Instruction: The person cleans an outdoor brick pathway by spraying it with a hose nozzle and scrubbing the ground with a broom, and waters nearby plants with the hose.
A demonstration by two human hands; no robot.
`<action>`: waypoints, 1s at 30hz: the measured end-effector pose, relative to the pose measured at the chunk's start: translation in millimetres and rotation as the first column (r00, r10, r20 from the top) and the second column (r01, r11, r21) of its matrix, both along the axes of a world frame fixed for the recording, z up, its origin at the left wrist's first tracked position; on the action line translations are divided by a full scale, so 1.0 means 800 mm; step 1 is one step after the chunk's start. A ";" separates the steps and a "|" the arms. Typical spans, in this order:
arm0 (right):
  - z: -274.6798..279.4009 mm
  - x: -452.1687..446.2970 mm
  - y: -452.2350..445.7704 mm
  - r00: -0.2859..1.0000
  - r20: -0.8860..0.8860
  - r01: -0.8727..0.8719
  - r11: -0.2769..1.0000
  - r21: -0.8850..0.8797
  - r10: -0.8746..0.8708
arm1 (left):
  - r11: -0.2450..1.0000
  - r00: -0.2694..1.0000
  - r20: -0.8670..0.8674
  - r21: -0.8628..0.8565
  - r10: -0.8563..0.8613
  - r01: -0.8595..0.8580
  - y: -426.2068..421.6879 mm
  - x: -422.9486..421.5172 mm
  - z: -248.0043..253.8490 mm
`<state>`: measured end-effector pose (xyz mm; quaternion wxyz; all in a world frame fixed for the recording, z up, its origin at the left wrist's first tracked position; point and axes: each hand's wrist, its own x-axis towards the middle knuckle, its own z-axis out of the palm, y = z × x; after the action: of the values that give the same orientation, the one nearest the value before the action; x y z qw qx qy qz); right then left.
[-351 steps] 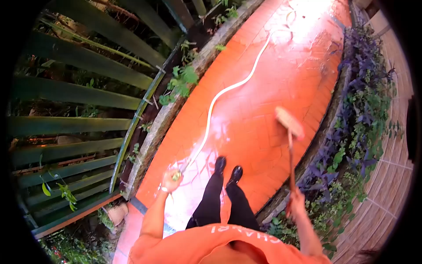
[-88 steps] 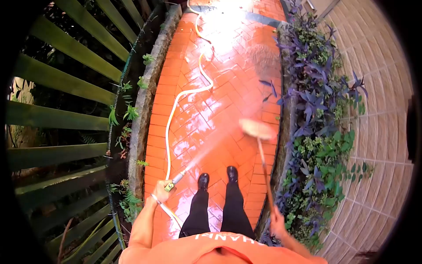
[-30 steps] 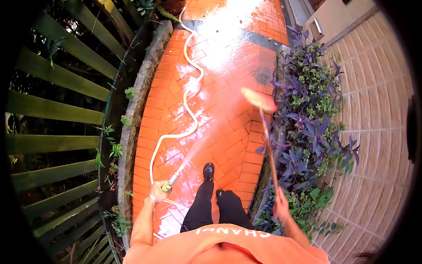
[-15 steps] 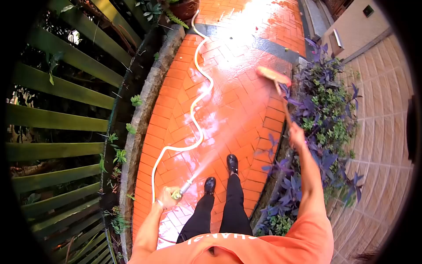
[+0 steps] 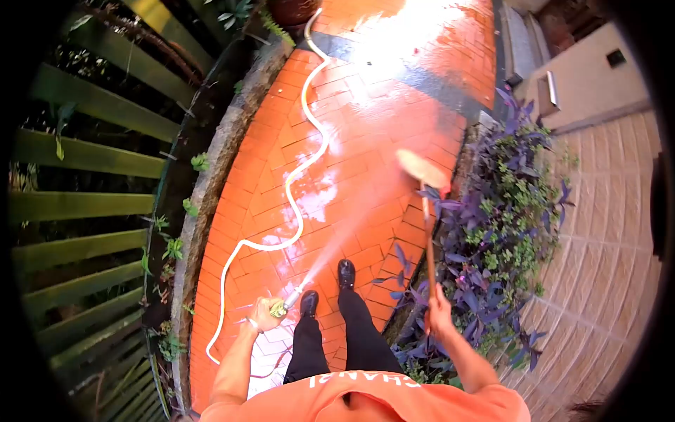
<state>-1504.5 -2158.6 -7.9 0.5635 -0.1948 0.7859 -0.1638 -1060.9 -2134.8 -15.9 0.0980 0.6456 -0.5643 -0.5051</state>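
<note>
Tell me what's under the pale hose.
The pale hose lies over orange bricks and, farther up, crosses a dark band. The strip directly beneath it is covered, so nothing there can be seen.

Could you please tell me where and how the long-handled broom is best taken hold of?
I'd wrap the fingers around the handle near its body-side end, coming from the person's right, as the right hand does. The handle is slim, straight and leads back toward the body, while the broad head sits at the far end, where the water jet points.
</note>
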 end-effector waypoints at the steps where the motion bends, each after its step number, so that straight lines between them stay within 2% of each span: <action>1: -0.092 -0.043 -0.026 0.999 -0.031 -0.046 0.983 -0.176 0.041 | 1.000 1.000 -0.004 0.005 -0.003 0.003 0.000 0.001 -0.004; 3: -0.054 -0.032 -0.163 1.000 0.019 0.011 0.999 -0.039 -0.010 | 0.999 0.999 0.041 0.029 0.017 -0.018 -0.003 -0.001 0.004; 4: -0.082 -0.054 -0.210 0.999 0.030 -0.006 0.990 -0.143 0.010 | 1.000 0.997 0.066 -0.001 0.029 -0.029 -0.008 -0.005 0.002; 5: -0.093 -0.068 -0.256 0.990 -0.116 -0.102 0.964 -0.247 0.075 | 0.998 0.994 0.085 0.008 0.068 -0.069 0.003 0.004 -0.013; 6: -0.093 -0.086 -0.288 0.998 0.012 -0.051 0.973 -0.224 0.055 | 0.997 0.992 0.102 0.006 0.080 -0.081 0.013 0.008 -0.019; 7: -0.073 -0.084 -0.284 0.982 -0.065 -0.188 0.942 -0.276 0.177 | 0.988 0.983 0.102 -0.010 0.151 -0.151 0.019 0.019 -0.021; 8: -0.050 -0.083 -0.263 0.944 -0.156 -0.326 0.890 -0.320 0.290 | 0.975 0.970 0.092 -0.028 0.224 -0.222 0.020 0.027 -0.018; 9: -0.045 -0.098 -0.204 0.919 -0.209 -0.388 0.860 -0.332 0.334 | 0.947 0.944 0.095 0.027 0.316 -0.320 0.020 0.027 -0.006; 11: -0.035 -0.128 -0.084 0.855 -0.321 -0.505 0.791 -0.344 0.406 | 0.931 0.923 0.137 0.015 0.359 -0.365 0.026 0.038 0.005; 12: 0.009 -0.108 -0.027 0.814 -0.413 -0.577 0.644 -0.502 0.408 | 0.928 0.917 0.148 -0.019 0.370 -0.372 0.026 0.042 0.015; 13: 0.067 -0.093 0.024 0.807 -0.353 -0.587 0.708 -0.393 0.473 | 0.896 0.889 0.132 0.008 0.438 -0.443 0.037 0.049 0.009; 14: 0.091 -0.085 0.073 0.820 -0.317 -0.571 0.716 -0.401 0.476 | 0.873 0.864 0.140 -0.013 0.484 -0.487 0.049 0.058 -0.002; 16: 0.092 -0.083 0.165 0.898 -0.169 -0.437 0.868 -0.238 0.406 | 0.841 0.830 0.137 -0.069 0.541 -0.537 0.045 0.058 0.010; 17: 0.090 -0.080 0.168 0.846 -0.125 -0.524 0.851 -0.012 0.519 | 0.837 0.826 0.134 -0.073 0.547 -0.543 0.043 0.059 0.009; 18: 0.082 -0.053 0.139 0.761 -0.173 -0.636 0.772 -0.007 0.625 | 0.798 0.792 0.096 -0.102 0.602 -0.594 0.042 0.060 0.004; 20: 0.026 -0.028 0.144 0.848 -0.090 -0.530 0.839 -0.120 0.523 | 0.751 0.752 0.059 -0.143 0.657 -0.645 0.038 0.067 -0.007; 22: -0.008 0.022 0.094 0.932 0.066 -0.342 0.924 -0.171 0.357 | 0.764 0.778 0.035 -0.224 0.627 -0.605 0.036 0.077 -0.022; 23: -0.007 0.057 0.049 0.957 0.157 -0.220 0.963 -0.158 0.244 | 0.804 0.822 0.083 -0.281 0.564 -0.523 0.032 0.079 -0.019; 24: -0.039 0.087 0.005 0.958 0.096 -0.229 0.920 -0.318 0.272 | 0.813 0.826 0.091 -0.266 0.556 -0.518 0.035 0.078 -0.015; 25: -0.056 0.106 -0.047 0.962 0.163 -0.171 0.948 -0.267 0.220 | 0.816 0.834 0.064 -0.258 0.548 -0.517 0.028 0.078 -0.013; 26: -0.165 0.101 -0.073 0.957 -0.115 -0.287 0.810 -0.511 0.267 | 0.814 0.837 0.037 -0.258 0.546 -0.520 0.024 0.080 -0.013; 28: -0.175 0.127 -0.192 0.979 0.079 -0.130 0.878 -0.461 0.187 | 0.801 0.828 0.002 -0.254 0.561 -0.542 0.038 0.095 -0.019; 30: -0.055 0.157 -0.242 0.973 0.031 -0.207 0.931 -0.302 0.227 | 0.729 0.760 -0.030 -0.262 0.649 -0.632 0.052 0.113 -0.014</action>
<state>-1379.0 -2352.4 -52.3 0.5679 -0.3573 0.7073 -0.2226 -970.6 -2093.4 -26.8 0.3309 0.7977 -0.3702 -0.3421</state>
